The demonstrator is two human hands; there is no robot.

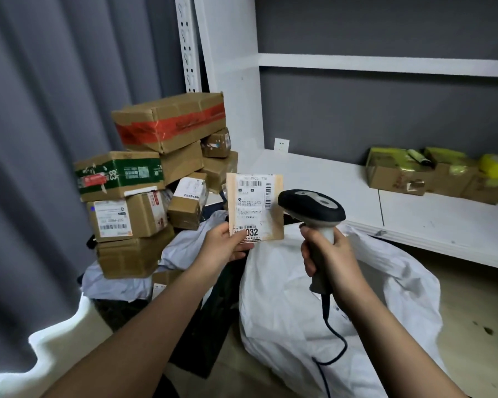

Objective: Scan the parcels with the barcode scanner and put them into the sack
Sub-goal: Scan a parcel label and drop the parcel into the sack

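My left hand (227,244) pinches the lower left corner of a small flat brown parcel (275,209), held upright with its white shipping label facing me. My right hand (331,259) grips the grey handle of a black-headed barcode scanner (311,206), whose head sits just right of the parcel, almost touching its edge. A black cable hangs from the scanner's handle. Below both hands lies the white sack (314,311), crumpled on the floor.
A pile of cardboard parcels (156,168) is stacked at the left against a grey curtain, with grey mailer bags (181,248) at its foot. A white shelf unit (414,214) runs along the right wall, bearing boxes with yellow-green packets (431,173).
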